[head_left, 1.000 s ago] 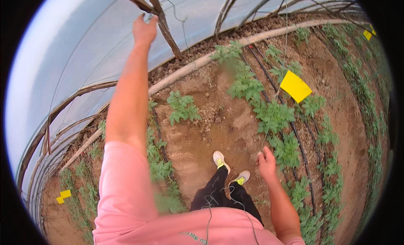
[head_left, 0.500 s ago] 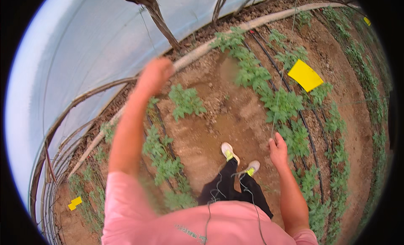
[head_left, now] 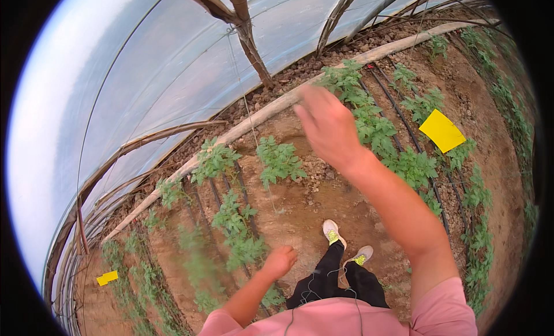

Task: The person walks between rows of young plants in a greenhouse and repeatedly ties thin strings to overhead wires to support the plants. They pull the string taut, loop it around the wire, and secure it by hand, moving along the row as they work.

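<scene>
My right hand (head_left: 329, 125) reaches up and forward across the middle, blurred at the fingertips. Its thumb stands apart from the fingers, and nothing shows between them. Low in front of my body, my left hand (head_left: 281, 262) is closed; what it holds, if anything, is hidden. A thin string (head_left: 246, 105) hangs from a wooden post (head_left: 251, 47) toward a leafy green plant (head_left: 280, 161) and ends loosely above the soil. The string lies left of my right hand, apart from it.
Plant rows with black drip hoses (head_left: 398, 108) run on both sides. A pale pole (head_left: 259, 116) borders the soil beside the plastic sheeting (head_left: 173, 59). Yellow cards hang at right (head_left: 442, 131) and far left (head_left: 108, 277). My shoes (head_left: 333, 232) stand between rows.
My right hand has left the string at the right and swung up and leftward. My left hand has dropped from its raised place toward my body. The view has shifted left.
</scene>
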The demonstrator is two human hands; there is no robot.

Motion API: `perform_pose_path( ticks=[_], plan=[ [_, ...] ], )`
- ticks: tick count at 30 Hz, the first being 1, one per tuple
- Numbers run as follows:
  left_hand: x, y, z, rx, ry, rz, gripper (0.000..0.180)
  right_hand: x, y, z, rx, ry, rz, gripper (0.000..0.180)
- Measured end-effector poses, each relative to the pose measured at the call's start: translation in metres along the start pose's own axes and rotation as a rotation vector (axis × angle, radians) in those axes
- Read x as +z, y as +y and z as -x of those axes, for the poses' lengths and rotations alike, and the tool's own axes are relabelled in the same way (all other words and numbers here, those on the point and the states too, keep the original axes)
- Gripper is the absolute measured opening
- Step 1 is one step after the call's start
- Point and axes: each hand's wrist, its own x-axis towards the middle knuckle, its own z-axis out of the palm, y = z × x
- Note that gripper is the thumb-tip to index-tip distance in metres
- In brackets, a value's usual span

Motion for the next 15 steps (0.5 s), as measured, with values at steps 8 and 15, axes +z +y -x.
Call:
perform_pose_path(
  ticks=[8, 15],
  plan=[
    [0.029, 0.014, 0.05, -0.082, 0.016, 0.086, 0.017, 0.128, 0.002, -0.172, -0.194, -0.154, 0.521, 0.028],
    [0.03, 0.025, 0.057, -0.135, 0.077, 0.158, 0.02, 0.143, 0.011, -0.198, -0.312, -0.244, 0.619, 0.018]
  ],
)
